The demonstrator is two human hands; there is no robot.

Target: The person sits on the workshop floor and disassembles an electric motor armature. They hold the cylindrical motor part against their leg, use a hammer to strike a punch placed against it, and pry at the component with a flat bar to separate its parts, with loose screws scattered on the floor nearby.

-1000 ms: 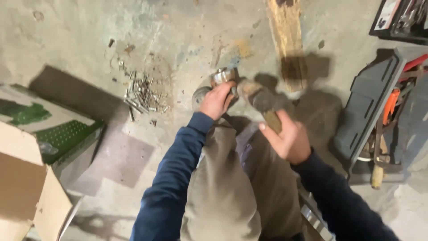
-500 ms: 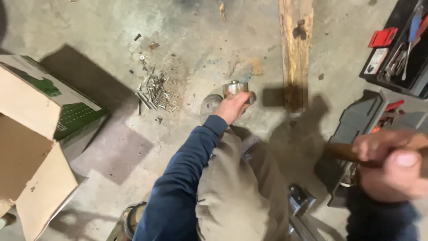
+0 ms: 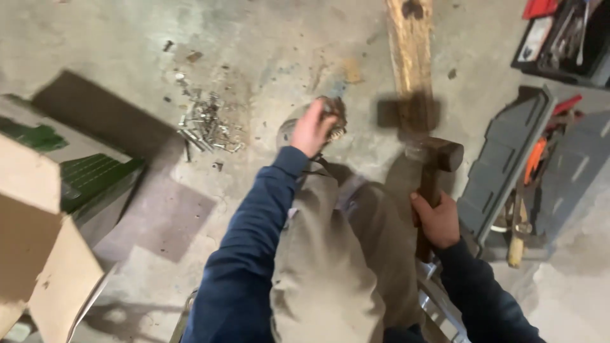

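Note:
My left hand (image 3: 312, 129) reaches down to the concrete floor and grips a small round metal part (image 3: 335, 121) just past my knee. My right hand (image 3: 436, 219) is closed around the wooden handle of a sledgehammer (image 3: 434, 155), whose dark head hovers over the near end of a long wooden plank (image 3: 410, 60). The hammer's shadow falls across the plank. My tan trousers and blue sleeves fill the lower middle of the view.
A pile of nails and screws (image 3: 206, 127) lies on the floor left of my left hand. An open cardboard box (image 3: 44, 222) stands at the left. A grey tool case (image 3: 508, 152) and a tool tray (image 3: 565, 38) sit at the right.
My right hand has swung the hammer in from the far right toward the plank's end. My left hand stays on the metal part. The view has shifted slightly.

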